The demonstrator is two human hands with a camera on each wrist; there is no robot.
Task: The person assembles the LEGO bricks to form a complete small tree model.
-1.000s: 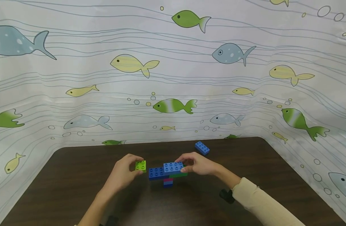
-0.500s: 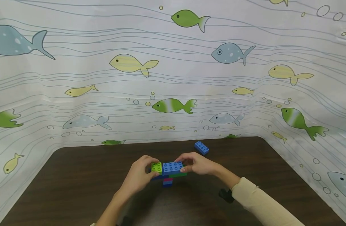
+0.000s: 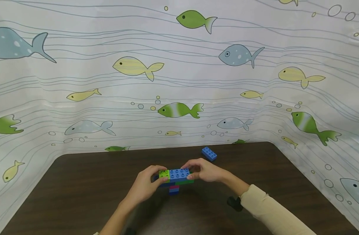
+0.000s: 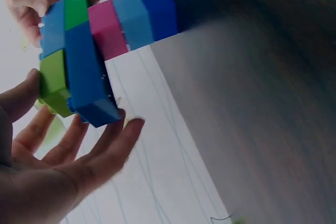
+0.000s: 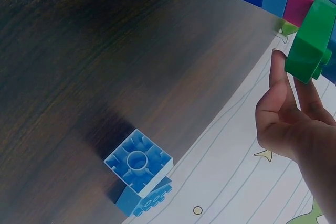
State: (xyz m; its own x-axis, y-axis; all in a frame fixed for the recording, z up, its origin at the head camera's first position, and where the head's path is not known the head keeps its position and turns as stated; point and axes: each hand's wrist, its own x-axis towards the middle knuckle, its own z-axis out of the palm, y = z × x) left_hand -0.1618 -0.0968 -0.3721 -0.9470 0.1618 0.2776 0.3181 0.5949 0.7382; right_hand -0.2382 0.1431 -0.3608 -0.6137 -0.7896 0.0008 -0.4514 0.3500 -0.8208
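Observation:
My left hand (image 3: 145, 184) pinches a lime green brick (image 3: 164, 175) with two-by-two studs between thumb and fingers. It sits on the dark blue brick (image 4: 86, 72), beside the end of a light blue brick (image 3: 179, 175); whether it is fully pressed down I cannot tell. At the other end of the light blue brick, my right hand (image 3: 207, 170) holds it between thumb and fingers. Below, the dark blue brick and a green brick (image 5: 312, 38) jut out to either side. A narrow column with a pink brick (image 4: 107, 30), a lighter blue one and a dark blue one carries them.
A loose blue brick (image 3: 209, 153) lies near the table's back edge, right of centre. In the right wrist view, a blue brick (image 5: 137, 162) shows its hollow underside beside a studded blue one (image 5: 149, 199). Fish-patterned sheeting (image 3: 179, 81) surrounds the dark table (image 3: 88, 182).
My left hand has carried the lime green brick rightward and down onto the dark blue brick, against the light blue one. My right hand has kept its hold in place.

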